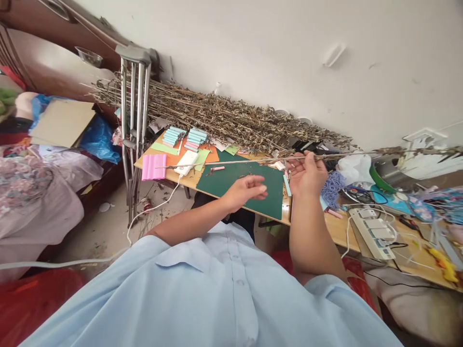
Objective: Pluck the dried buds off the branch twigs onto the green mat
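Note:
My right hand [308, 174] is closed on a long dried plant stem [238, 162], held roughly level above the table. Its bare end reaches left over the pink folded paper [154, 166], and leafy bits show on its right part. Lower and to the left, my left hand [248, 190] hovers over a dark green mat [267, 197] with fingers loosely bent and nothing in them. A small pink roll [217, 168] and some dry crumbs lie on the mat. A light blue roll [287, 184] is beside my right hand.
Behind the table lies a big heap of dried stalks [224, 113] along the wall. Metal crutches [134, 96] stand at its left. Blue rolls [195, 137] and a white device [185, 163] with a cable sit at the left; a power strip [372, 233] and purple string [333, 189] at the right.

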Available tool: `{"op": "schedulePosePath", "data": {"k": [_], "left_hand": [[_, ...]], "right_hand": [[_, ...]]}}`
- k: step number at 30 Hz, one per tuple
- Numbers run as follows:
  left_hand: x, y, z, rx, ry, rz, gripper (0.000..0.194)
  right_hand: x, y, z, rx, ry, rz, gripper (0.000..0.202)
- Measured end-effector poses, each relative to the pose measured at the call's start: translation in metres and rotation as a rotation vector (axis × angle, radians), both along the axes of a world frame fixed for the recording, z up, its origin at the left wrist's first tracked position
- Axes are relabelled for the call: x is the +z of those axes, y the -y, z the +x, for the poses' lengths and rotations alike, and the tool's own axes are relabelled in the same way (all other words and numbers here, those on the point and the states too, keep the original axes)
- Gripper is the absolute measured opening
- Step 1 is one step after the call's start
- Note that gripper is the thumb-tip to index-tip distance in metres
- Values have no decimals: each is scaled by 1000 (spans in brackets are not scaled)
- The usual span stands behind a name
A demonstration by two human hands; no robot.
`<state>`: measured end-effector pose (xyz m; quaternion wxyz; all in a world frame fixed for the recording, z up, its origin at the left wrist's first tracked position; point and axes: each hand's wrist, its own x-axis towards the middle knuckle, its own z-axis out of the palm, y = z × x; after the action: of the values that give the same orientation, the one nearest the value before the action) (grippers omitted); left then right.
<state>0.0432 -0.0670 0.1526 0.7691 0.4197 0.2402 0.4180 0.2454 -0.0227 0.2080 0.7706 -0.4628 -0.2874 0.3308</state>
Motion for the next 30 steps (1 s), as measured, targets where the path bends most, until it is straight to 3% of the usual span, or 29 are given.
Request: {"op": "schedulePosePath", "data": {"k": [3,6,9,10,12,14,17,21,25,27,30], "left_hand": [[-12,26,-44,83,-270,394,39],[-20,29,-97,379,-524,744,32],[-32,12,-138,639,-846,811,48],[-38,6,-148,623,-933,806,55],[-48,1,-159,483,-1010,760,49],[-56,4,-163,293,-1008,690,38],[-61,19,-159,142,-977,674,35],[-63,38,-144,67,-908,601,35],[-68,50,-130,152,-835,543,35],[-71,54,-125,219,-812,524,34],[-73,56,-119,294,-796,496,32]], "right_hand": [[17,-4,38,-83,25,-54,11],[32,-1,70,-107,64,-57,17],[42,3,89,-114,89,-69,16],[44,3,92,-116,93,-77,16],[46,2,96,-110,103,-81,17],[45,-1,95,-94,116,-68,18],[45,-3,93,-53,132,-28,18],[50,-6,94,-3,150,-6,15],[49,-8,92,21,129,-16,15],[33,-4,77,60,101,-34,19],[-11,19,33,253,158,-151,36]]}}
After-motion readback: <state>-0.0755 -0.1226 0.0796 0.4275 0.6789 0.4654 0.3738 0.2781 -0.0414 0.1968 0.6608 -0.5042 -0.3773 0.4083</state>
